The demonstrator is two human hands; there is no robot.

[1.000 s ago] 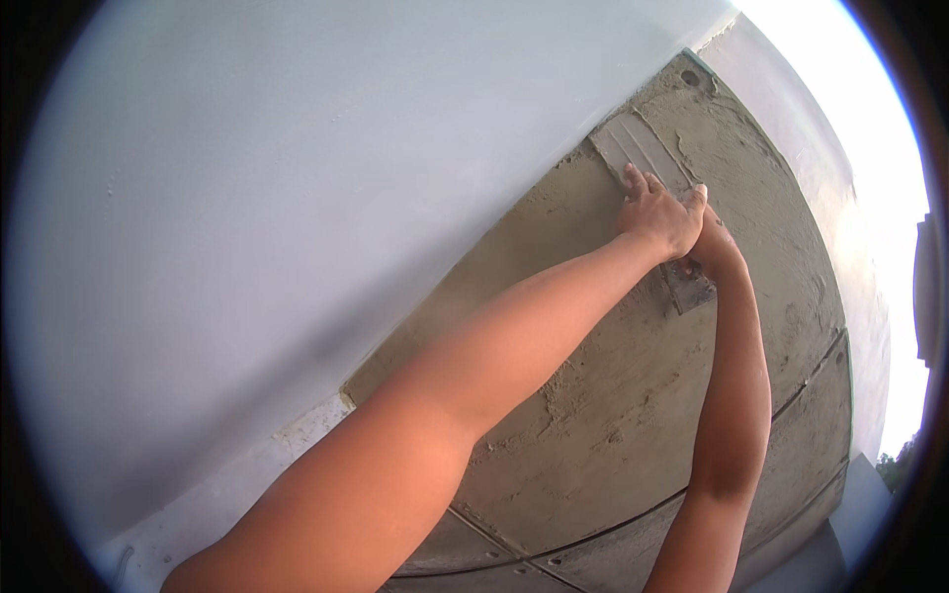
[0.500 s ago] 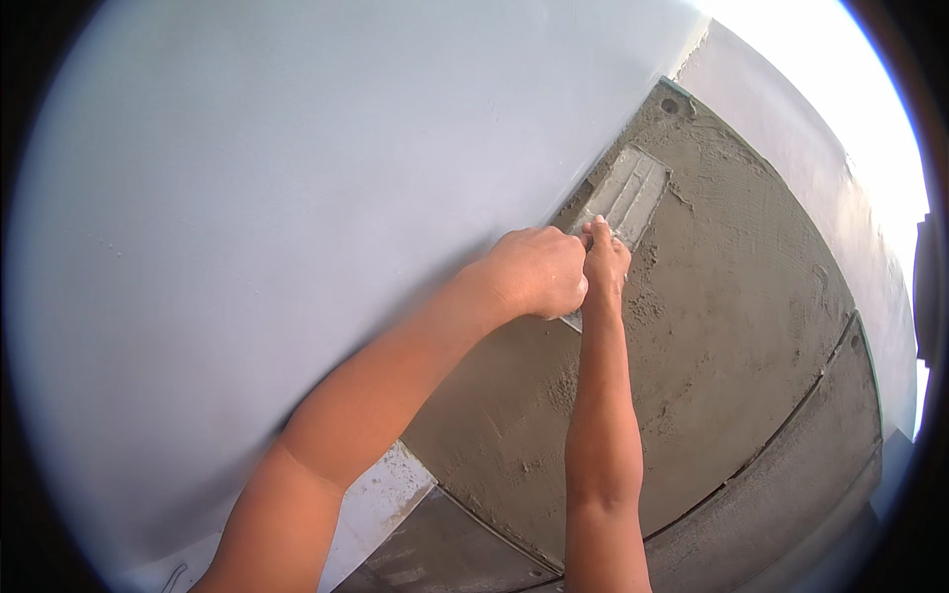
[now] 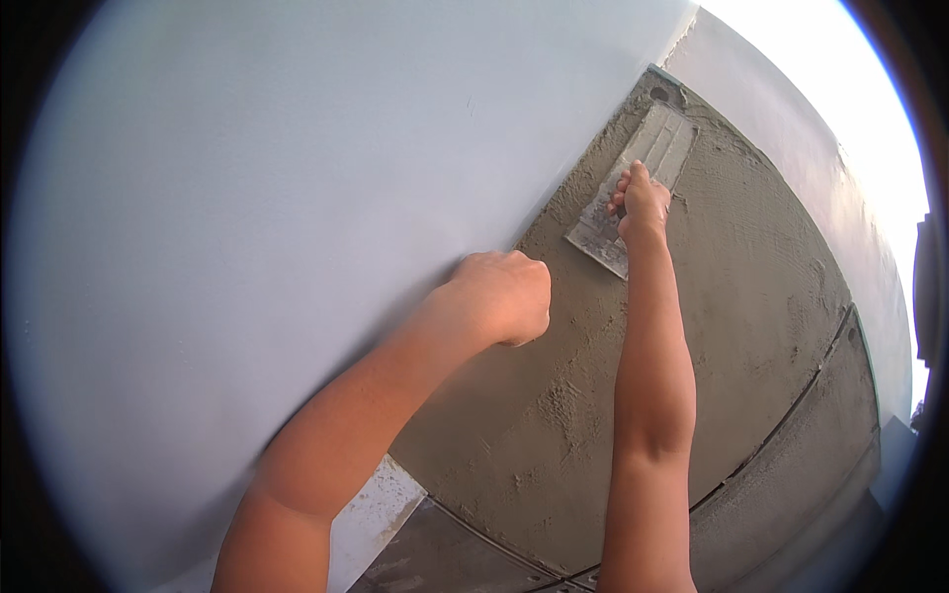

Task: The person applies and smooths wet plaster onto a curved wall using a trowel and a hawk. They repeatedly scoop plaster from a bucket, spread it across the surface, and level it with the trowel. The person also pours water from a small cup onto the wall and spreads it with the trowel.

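Note:
My right hand (image 3: 643, 201) is wrapped around the handle of a flat rectangular plastering trowel (image 3: 664, 136). Its grey blade, ridged lengthwise and smeared with wet mortar, lies against the upper part of a mortar-coated panel (image 3: 741, 316), close to a round hole in the corner. Lower and to the left, my left hand (image 3: 504, 298) is closed in a fist beside the smooth pale wall (image 3: 277, 178), over the panel's left edge. No tool sticks out of that fist; its palm side is hidden.
A smooth wall borders the panel along the left. Dark seams (image 3: 766, 442) separate it from neighbouring grey panels (image 3: 791, 494) below. A pale speckled strip (image 3: 381, 509) lies beneath my left forearm. Beyond the panel's right edge runs a light ledge (image 3: 761, 89).
My right hand and the trowel have moved up and right, toward the panel's top corner. My left hand has shifted slightly left and down, so the two hands are now apart.

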